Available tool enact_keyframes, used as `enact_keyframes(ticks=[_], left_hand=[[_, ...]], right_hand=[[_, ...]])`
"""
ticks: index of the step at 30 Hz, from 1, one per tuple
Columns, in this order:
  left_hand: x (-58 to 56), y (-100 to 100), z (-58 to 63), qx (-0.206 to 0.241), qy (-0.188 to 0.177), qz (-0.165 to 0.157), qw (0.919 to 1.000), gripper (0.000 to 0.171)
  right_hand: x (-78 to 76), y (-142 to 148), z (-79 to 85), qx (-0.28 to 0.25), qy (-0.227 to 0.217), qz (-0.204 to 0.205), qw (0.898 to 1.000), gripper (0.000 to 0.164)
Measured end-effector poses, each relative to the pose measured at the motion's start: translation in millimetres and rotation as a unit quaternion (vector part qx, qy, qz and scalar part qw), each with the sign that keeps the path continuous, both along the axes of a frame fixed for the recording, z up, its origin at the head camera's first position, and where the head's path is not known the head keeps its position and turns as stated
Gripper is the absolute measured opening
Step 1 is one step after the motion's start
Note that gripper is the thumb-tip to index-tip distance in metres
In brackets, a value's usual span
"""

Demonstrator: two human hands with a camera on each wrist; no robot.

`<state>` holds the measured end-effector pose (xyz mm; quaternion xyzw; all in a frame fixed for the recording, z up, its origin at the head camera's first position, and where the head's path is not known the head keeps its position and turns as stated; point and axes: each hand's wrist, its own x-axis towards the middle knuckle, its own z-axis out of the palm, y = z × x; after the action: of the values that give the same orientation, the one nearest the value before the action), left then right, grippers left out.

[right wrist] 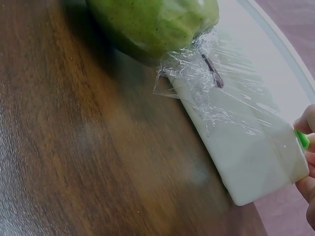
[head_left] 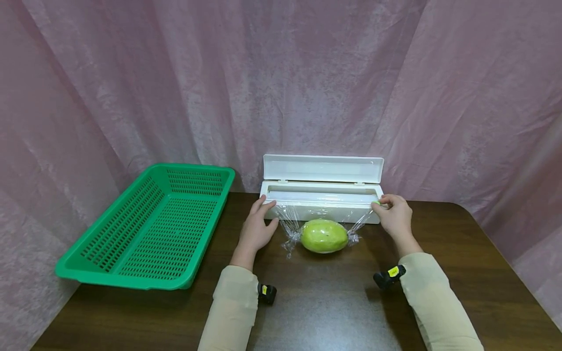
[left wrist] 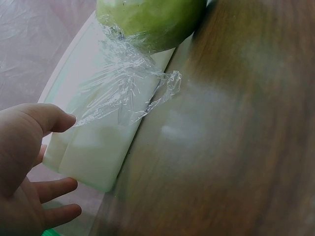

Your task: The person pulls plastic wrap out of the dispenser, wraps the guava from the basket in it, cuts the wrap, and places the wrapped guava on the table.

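An oblong green fruit, papaya-like, lies wrapped in cling film with bunched ends. The film runs from it to a white cling film dispenser, whose lid stands raised and whose roll shows inside. My left hand is at the dispenser's left end, fingers spread and thumb at the film's edge. At the other end, my right hand pinches a small green slider between thumb and fingers. A dark stem shows through the film in the right wrist view.
A green slotted basket stands at the left of the brown wooden table. Behind the dispenser hangs a pink curtain. The table's rounded far-right corner lies beyond my right hand.
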<state>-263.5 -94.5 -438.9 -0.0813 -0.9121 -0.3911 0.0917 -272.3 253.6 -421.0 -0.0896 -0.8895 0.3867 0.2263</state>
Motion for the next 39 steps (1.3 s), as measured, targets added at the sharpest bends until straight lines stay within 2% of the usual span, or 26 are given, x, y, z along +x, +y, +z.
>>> enact_keyframes(ticks=[12, 20, 26, 32, 36, 39], left_hand=[[-1.0, -0.4, 0.2, -0.001, -0.002, 0.0, 1.0, 0.047], [-0.8, -0.7, -0.1, -0.004, -0.003, -0.003, 1.0, 0.048], [-0.3, -0.6, 1.9, 0.001, -0.005, -0.005, 1.0, 0.048], [-0.6, -0.1, 1.9, 0.004, -0.006, -0.011, 0.9999, 0.05], [0.0, -0.2, 2.8, 0.023, -0.009, -0.02, 0.9995, 0.051], [0.2, -0.8, 5.1, 0.043, -0.003, -0.015, 0.999, 0.05]], right_hand=[[0.3, 0.1, 0.0, -0.036, -0.01, -0.027, 0.999, 0.025], [-1.1, 7.0, -3.5, -0.11, -0.024, -0.065, 0.992, 0.023], [5.7, 9.6, -6.9, -0.177, -0.013, -0.041, 0.983, 0.031], [18.3, 13.0, -12.5, -0.223, -0.027, -0.012, 0.974, 0.042], [25.8, 11.4, -17.1, -0.245, -0.04, -0.017, 0.969, 0.043], [28.1, 7.5, -18.6, -0.239, -0.033, -0.03, 0.97, 0.039]])
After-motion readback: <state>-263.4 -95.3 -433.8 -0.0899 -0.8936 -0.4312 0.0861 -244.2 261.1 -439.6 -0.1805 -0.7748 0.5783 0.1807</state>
